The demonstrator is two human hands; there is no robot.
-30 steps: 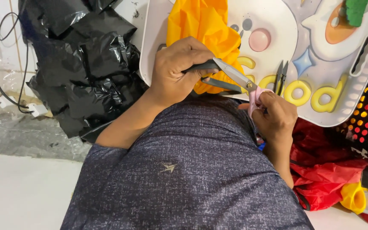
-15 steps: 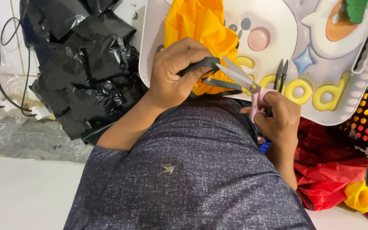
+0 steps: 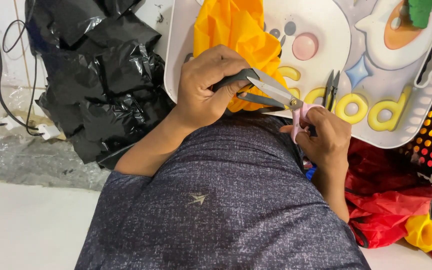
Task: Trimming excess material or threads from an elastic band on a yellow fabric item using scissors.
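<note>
head view: left hand (image 3: 208,85) clenches grey-handled snips (image 3: 263,90) (blades apart); right hand (image 3: 326,137) pinches a pink strip (image 3: 297,117).

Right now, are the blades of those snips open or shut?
Open. The snips' two blades spread apart in a V from the tip near the pink piece, while the left hand grips the dark handle.

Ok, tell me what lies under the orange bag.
The orange bag lies on the white printed tray; whatever the tray holds beneath it is covered. The left hand, gripping the snips, hides the bag's lower edge. The right hand pinches a pink strip.
</note>
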